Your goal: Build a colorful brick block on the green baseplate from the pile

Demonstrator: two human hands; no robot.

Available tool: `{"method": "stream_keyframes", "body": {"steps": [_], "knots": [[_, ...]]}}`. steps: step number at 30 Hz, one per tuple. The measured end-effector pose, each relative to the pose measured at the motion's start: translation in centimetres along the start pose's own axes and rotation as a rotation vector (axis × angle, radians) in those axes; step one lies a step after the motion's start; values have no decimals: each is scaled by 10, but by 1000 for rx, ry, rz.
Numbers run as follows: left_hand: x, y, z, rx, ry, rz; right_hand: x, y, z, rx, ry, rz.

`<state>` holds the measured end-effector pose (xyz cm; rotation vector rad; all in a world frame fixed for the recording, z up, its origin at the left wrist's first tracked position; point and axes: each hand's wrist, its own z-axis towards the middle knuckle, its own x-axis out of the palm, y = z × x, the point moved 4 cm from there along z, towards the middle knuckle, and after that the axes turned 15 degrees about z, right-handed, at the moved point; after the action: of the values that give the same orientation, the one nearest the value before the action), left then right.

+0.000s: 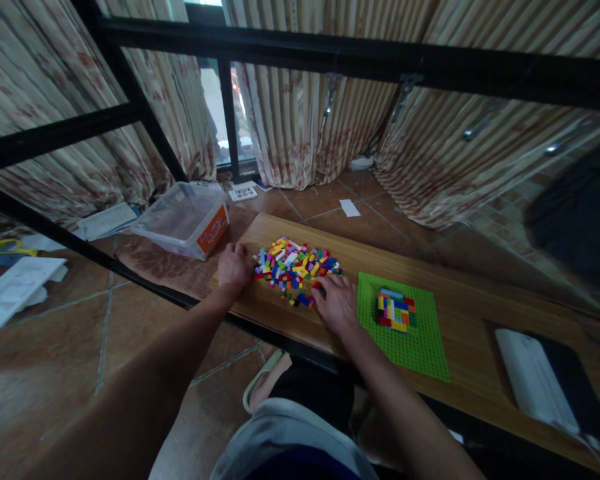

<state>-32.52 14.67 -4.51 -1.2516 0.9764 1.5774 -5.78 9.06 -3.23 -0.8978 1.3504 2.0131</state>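
Note:
A loose pile of colourful toy building bricks (293, 261) is spread on the wooden bench. At the pile's left edge rests my left hand (235, 267), its fingers curled in; whatever they may hold is hidden. My right hand (336, 301) is at the pile's near right side, thumb and forefinger closed around a small red brick (318, 286). Just right of that hand lies a green studded baseplate (433, 347). On the baseplate sits a block of joined bricks (396, 310) in red, yellow, blue, white and orange.
A clear plastic box (173, 217) with an orange label stands on the floor beyond the bench's left end. Toward the right end of the wooden bench (465, 333) lies a white and dark flat object (545, 380). A black metal frame (300, 47) crosses before the curtains.

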Motion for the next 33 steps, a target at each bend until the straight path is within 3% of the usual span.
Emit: {"method": "stream_keyframes", "body": {"steps": [5, 11, 20, 24, 27, 33], "knots": [[3, 1, 1, -15, -9, -6, -1, 2, 4, 25, -26, 97], [3, 1, 1, -11, -23, -21, -29, 1, -12, 26, -193, 547], [2, 1, 2, -8, -31, -17, -80, -71, -85, 445, -520, 787], [3, 1, 2, -13, -27, -23, -103, -101, -107, 560, -649, 740], [4, 2, 3, -14, -35, -32, -115, -115, -113, 591, -662, 639], [0, 1, 3, 4, -46, -34, -118, -111, -103, 457, -596, 496]]}}
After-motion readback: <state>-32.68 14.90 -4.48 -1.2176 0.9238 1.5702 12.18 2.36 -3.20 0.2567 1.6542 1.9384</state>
